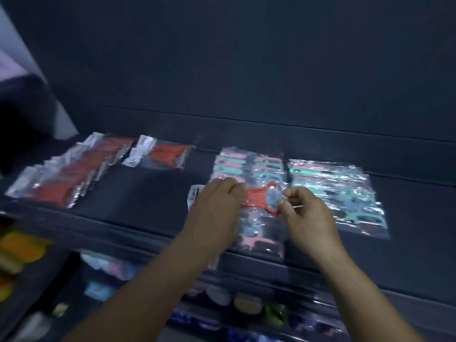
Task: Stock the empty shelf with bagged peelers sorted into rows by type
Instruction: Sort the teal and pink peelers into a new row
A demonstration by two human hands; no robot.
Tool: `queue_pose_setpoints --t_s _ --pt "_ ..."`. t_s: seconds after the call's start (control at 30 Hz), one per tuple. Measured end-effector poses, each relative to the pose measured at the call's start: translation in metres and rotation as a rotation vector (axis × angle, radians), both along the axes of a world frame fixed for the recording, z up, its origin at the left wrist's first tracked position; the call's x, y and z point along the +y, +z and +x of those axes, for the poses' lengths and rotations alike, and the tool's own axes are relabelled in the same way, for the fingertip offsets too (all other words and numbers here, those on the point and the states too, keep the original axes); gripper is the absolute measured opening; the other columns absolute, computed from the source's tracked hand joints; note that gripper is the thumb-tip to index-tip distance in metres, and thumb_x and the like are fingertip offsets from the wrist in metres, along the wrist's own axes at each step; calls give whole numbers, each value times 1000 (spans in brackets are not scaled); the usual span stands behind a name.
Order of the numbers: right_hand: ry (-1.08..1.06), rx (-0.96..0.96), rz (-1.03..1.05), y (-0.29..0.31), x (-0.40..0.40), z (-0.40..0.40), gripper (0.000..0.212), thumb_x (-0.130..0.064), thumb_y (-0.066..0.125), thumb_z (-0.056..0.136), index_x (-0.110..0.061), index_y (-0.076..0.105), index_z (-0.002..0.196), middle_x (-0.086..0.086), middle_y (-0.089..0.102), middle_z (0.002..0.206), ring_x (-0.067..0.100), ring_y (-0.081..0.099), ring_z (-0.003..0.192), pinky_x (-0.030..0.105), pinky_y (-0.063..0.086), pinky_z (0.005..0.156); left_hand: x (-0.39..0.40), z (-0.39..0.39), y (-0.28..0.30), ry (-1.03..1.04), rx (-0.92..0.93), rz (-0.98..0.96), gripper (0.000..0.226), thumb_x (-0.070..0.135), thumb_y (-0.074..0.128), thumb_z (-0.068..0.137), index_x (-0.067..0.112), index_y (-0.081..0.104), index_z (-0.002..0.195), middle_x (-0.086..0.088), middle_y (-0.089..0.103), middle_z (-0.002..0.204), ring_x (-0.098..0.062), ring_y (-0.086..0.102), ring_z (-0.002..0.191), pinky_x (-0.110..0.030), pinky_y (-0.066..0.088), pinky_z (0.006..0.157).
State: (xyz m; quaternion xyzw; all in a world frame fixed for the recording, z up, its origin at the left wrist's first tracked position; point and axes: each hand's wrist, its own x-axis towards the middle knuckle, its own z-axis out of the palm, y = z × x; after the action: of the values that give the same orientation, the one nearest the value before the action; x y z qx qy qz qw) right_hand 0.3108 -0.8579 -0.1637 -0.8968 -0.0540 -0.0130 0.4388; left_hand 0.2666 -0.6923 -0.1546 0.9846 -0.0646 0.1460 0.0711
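A red peeler in a clear bag is held over the dark shelf. My left hand grips its label end and my right hand pinches the blade end. Below them lies a row of bagged pink and teal peelers. A second pastel row lies to its right. On the left of the shelf sit an overlapping row of red bagged peelers and a short stack of red ones beside it.
The shelf's front edge runs below my forearms. A lower shelf holds colourful goods, blurred. Yellow and orange items sit at the far left. A dark back panel rises behind the shelf.
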Motion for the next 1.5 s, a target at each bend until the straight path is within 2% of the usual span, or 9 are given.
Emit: queue_pose_setpoints --t_s 0.07,0.17,0.33,0.47,0.53,0.8,1.1,1.33,1.5 --pt "49 -8 -35 1 40 -15 22 -22 55 92 -21 59 113 -5 62 94 15 56 77 21 34 69 42 -19 1 35 15 -26 62 7 73 73 11 50 131 -5 53 126 -28 49 113 -35 39 96" --pt "132 -7 -40 3 92 -35 31 -20 54 93 -18 56 124 -2 63 101 14 55 79 21 36 72 98 -41 0 92 21 -43 57 4 58 85 18 43 138 0 46 136 -22 42 122 -28 29 102" --pt "257 -30 -80 6 162 -50 28 -13 52 92 -24 61 117 -5 64 99 13 56 87 18 34 69 171 -56 -5 162 30 -73 55 4 56 87 23 44 138 4 47 135 -18 42 121 -29 35 101" --pt "310 -39 -169 4 201 -41 38 -12 51 90 -22 56 127 4 60 126 21 56 114 26 44 96 212 -45 -8 179 14 -118 49 -1 56 83 23 54 127 4 54 121 -18 48 114 -31 42 95" --pt "323 -40 -219 4 216 -34 42 -13 50 91 -22 52 132 7 56 131 24 54 119 31 42 102 226 -32 -9 165 5 -143 42 -2 55 82 22 61 116 4 58 111 -18 51 107 -31 44 89" --pt "302 21 -259 -11 261 12 46 -12 45 91 -23 43 136 5 48 134 23 46 124 30 37 101 264 41 -26 73 43 -116 63 -7 56 84 17 42 141 1 46 139 -18 40 127 -27 32 107" --pt "228 139 -321 -27 289 61 54 -17 47 90 -17 34 142 8 44 136 27 44 125 30 37 103 283 103 -41 -9 119 -128 64 -9 54 82 18 45 139 1 48 137 -18 40 127 -23 28 107" --pt "197 141 -412 -34 295 69 50 -22 48 92 -16 35 140 7 44 134 26 41 124 29 34 101 293 116 -50 -61 194 -172 65 -12 50 84 18 43 141 2 38 147 -16 33 136 -23 23 114" --pt "168 97 -416 -32 299 67 52 -26 49 92 -16 34 141 5 32 144 25 32 132 27 29 107 297 117 -43 -75 256 -108 71 -9 50 85 19 29 148 1 23 156 -18 22 142 -23 13 116"
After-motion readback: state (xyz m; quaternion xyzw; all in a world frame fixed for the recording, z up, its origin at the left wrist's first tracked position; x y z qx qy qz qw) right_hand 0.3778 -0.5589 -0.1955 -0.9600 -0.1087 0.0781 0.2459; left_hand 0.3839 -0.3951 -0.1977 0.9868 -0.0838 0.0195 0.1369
